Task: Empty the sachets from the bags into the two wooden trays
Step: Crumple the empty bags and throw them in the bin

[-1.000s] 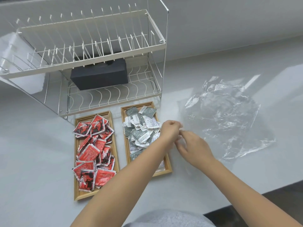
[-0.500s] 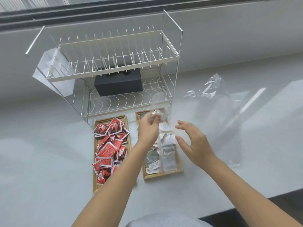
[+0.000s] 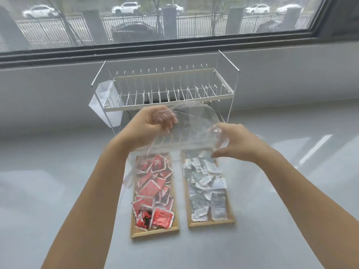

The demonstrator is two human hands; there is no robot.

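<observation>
Two wooden trays lie side by side on the grey counter. The left tray (image 3: 155, 232) holds several red sachets (image 3: 153, 189). The right tray (image 3: 211, 223) holds several grey and white sachets (image 3: 206, 183). Above the trays I hold up a clear plastic bag (image 3: 190, 125), which looks empty. My left hand (image 3: 149, 125) is closed around the bag's left part, with plastic trailing down past my wrist. My right hand (image 3: 235, 142) pinches the bag's right edge between thumb and curled fingers.
A white two-tier wire dish rack (image 3: 167, 94) stands behind the trays against the grey wall. A white paper or bag (image 3: 101, 101) hangs at its left end. Above is a window (image 3: 155, 18) onto a street.
The view has tilted up to show the window. Both hands rose from tray level, lifting the clear bag high in front of the rack; the right hand now grips its edge.
</observation>
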